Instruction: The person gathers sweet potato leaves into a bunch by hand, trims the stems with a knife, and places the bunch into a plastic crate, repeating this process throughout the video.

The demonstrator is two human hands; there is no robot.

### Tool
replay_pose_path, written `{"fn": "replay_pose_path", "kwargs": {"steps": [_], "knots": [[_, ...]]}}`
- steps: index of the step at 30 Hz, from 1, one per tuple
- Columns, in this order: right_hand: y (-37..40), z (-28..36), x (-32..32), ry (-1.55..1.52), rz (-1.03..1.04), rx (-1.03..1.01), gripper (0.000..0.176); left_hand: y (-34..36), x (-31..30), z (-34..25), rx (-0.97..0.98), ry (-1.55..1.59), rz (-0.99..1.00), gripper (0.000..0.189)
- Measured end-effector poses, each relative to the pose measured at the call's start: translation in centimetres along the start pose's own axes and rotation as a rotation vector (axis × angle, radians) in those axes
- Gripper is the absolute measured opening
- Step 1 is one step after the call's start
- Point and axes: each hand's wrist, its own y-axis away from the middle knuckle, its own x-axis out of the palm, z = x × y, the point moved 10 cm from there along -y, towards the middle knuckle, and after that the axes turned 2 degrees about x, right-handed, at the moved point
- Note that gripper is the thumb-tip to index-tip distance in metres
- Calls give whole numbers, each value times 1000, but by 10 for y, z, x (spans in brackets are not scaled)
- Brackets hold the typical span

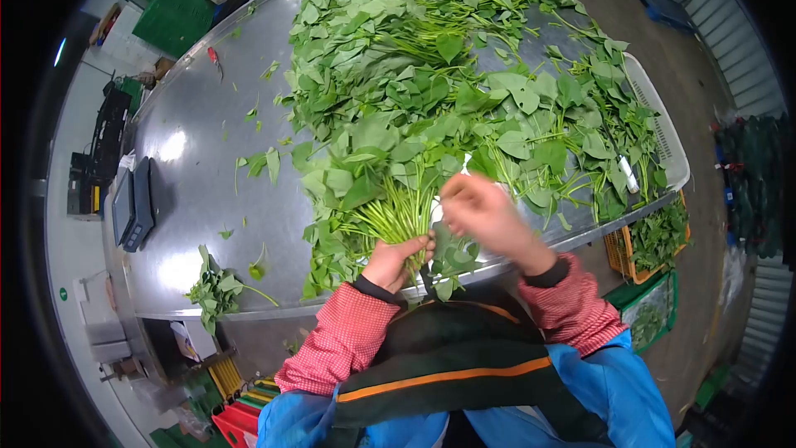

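Observation:
My left hand is wrapped round the lower stems of a bunch of leafy greens, near the table's front edge. The bunch's leaves point away from me and its pale green stems fan out above my thumb. To the right of it, my right hand is raised with curled fingers, a little smeared by motion. Whatever it pinches, if anything, is hidden. Between the hands a white thing shows partly, mostly covered by leaves. A large heap of the same greens spreads over the table beyond both hands.
The metal table carries a dark scale, a small leaf pile and a red-handled tool on the left. A white-handled knife lies among greens by a white basket. An orange crate stands below the right edge.

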Motion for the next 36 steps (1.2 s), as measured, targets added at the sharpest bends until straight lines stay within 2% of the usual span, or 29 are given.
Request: {"fn": "replay_pose_path", "kwargs": {"steps": [1,3,6,9,12,15,17,20,22,24,25,27,29,32,35,36], "knots": [[3,17,-21,-22,-74,-32,4,2,-2,0,-2,2,-13,23],[4,37,-44,188,-181,-186,6,4,-2,-5,4,2,-35,22],[19,34,13,635,-59,-211,9,6,12,-9,92,-23,6,29],[21,23,56,1211,-142,-632,10,4,23,-10,164,-67,10,31],[3,9,46,1151,-149,-668,11,-2,27,-4,165,-153,146,31],[10,49,-10,322,-340,-450,13,2,25,-1,52,-113,79,27],[34,74,-74,173,-700,-419,18,5,19,-6,42,-31,36,25],[28,73,-89,1012,-637,-261,30,6,9,-18,62,111,43,27],[21,23,-65,1143,-414,-312,34,9,11,-19,28,224,102,27],[18,-2,-49,1143,-388,-340,34,13,20,-24,31,280,168,26],[14,-4,-40,1079,-463,-343,32,14,25,-24,16,317,213,26],[5,-26,-29,1005,-435,-282,28,18,30,-23,-15,349,244,26],[-10,-56,-20,987,-240,-174,23,28,44,-36,16,232,300,28],[21,-86,36,1196,344,-254,24,38,40,-78,174,346,327,29],[35,-69,23,1039,382,-46,28,34,24,-109,274,342,274,27],[28,-58,6,897,308,69,33,29,13,-109,273,354,206,27]]}}
